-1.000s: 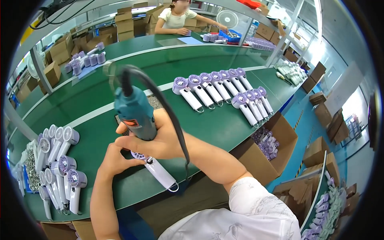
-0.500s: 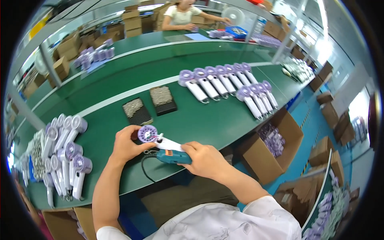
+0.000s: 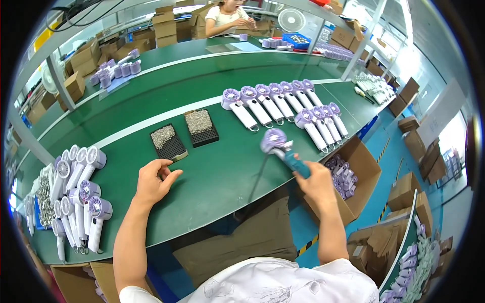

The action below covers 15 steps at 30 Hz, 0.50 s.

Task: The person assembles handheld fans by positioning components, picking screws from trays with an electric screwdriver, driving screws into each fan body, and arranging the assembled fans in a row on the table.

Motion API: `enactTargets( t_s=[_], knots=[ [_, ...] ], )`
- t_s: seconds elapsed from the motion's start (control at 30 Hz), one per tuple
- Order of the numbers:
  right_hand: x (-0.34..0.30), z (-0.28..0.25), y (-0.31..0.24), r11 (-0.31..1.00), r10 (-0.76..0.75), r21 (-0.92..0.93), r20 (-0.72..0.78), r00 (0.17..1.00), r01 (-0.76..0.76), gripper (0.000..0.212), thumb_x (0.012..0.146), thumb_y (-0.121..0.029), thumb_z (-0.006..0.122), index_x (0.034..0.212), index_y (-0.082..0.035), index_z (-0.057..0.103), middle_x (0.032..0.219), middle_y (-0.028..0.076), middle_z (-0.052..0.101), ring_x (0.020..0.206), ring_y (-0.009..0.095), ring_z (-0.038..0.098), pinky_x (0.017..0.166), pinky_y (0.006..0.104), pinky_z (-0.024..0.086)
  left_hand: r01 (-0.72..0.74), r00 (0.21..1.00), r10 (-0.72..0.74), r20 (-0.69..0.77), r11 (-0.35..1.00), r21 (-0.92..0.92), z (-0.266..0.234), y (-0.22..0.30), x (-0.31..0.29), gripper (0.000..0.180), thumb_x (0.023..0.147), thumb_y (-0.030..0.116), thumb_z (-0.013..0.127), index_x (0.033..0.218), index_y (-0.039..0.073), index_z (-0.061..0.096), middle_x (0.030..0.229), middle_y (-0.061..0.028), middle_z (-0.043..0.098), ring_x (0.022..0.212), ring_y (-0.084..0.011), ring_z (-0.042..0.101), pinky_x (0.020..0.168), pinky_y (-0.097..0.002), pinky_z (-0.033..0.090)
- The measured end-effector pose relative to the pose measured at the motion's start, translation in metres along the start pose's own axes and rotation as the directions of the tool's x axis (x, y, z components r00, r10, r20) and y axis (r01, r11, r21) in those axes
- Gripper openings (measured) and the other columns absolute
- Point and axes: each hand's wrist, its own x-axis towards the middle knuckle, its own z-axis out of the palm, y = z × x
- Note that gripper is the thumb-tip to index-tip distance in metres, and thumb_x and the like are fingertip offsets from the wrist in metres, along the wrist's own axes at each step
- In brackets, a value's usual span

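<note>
My right hand (image 3: pixel 319 184) is closed around a teal electric screwdriver (image 3: pixel 297 165) over the right part of the green bench. Held along with it is a white and purple handheld fan (image 3: pixel 274 140), its round head pointing away from me and smeared by motion. My fingers and the screwdriver hide most of the fan's handle. My left hand (image 3: pixel 154 183) is empty, thumb and curled fingers apart, low over the bench. Just beyond it sits a black perforated tray (image 3: pixel 174 149) partly filled with small screws; a second screw tray (image 3: pixel 204 137) lies beside that one.
Handheld fans (image 3: pixel 265 112) lie in two rows at the back right. More fans (image 3: pixel 81 194) are piled at the left. A carton (image 3: pixel 366 184) of purple parts stands below the bench's right edge. Across the bench (image 3: pixel 222 166), a co-worker (image 3: pixel 222 22) sits at another table.
My right hand has carried the screwdriver and fan to the right, toward the fan rows. My left hand has let go of the fan head and stays near the trays.
</note>
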Motion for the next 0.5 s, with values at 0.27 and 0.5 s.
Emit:
enactTargets(
  t_s=[0.27, 0.5],
  knots=[
    [0.031, -0.002, 0.081, 0.974, 0.167, -0.143, -0.066, 0.984, -0.175, 0.025, 0.08, -0.016, 0.079, 0.097, 0.001, 0.072, 0.09, 0.025, 0.07, 0.086, 0.045, 0.067, 0.077, 0.0496, 0.053, 0.013, 1.0, -0.014, 0.01, 0.999, 0.043, 0.006, -0.003, 0.006, 0.026, 0.08, 0.02, 0.087, 0.086, 0.001, 0.07, 0.062, -0.0073, 0.061, 0.054, -0.0168, 0.058, 0.052, -0.0299, 0.047],
    [0.046, 0.031, 0.092, 0.982, 0.054, -0.169, -0.146, 0.988, -0.079, 0.036, 0.078, -0.018, 0.079, 0.107, 0.001, 0.07, 0.097, 0.025, 0.07, 0.091, 0.044, 0.068, 0.082, 0.0485, 0.055, 0.086, 0.995, -0.081, -0.055, 0.993, 0.083, 0.0, -0.019, -0.003, 0.017, 0.083, 0.011, 0.084, 0.083, 0.001, 0.071, 0.061, 0.0002, 0.06, 0.054, -0.0049, 0.051, 0.05, -0.0226, 0.041]
  ],
)
